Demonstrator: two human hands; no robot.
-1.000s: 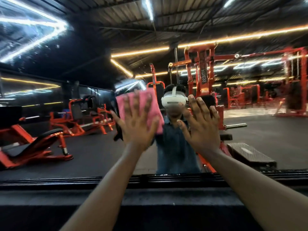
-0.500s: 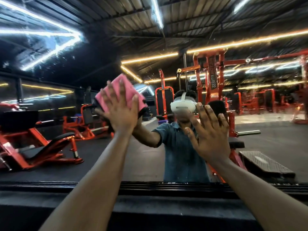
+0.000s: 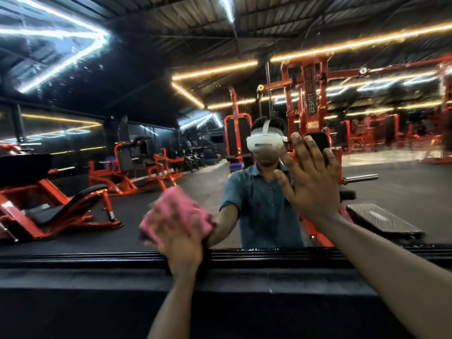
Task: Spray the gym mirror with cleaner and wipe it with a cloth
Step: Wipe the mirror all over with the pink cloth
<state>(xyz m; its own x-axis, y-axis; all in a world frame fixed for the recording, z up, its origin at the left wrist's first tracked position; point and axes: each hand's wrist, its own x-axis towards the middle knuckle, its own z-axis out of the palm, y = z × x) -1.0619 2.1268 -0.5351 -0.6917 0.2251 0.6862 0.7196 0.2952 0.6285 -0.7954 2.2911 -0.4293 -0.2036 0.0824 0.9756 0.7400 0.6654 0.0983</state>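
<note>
The big gym mirror (image 3: 102, 211) fills the wall ahead and reflects me and the orange machines. Droplets and streaks speckle its upper part. My left hand (image 3: 179, 237), blurred by motion, presses a pink cloth (image 3: 171, 211) flat against the glass low down, just above the mirror's bottom edge. My right hand (image 3: 309, 178) lies flat on the mirror at head height, fingers spread, holding nothing. No spray bottle is in view.
A black ribbed ledge (image 3: 73, 259) runs along the mirror's bottom edge, with a dark padded surface (image 3: 97, 302) below it between me and the glass. Orange gym machines appear only as reflections.
My left hand has swept the cloth from upper left down to the mirror's bottom edge. The right hand has stayed planted on the glass.
</note>
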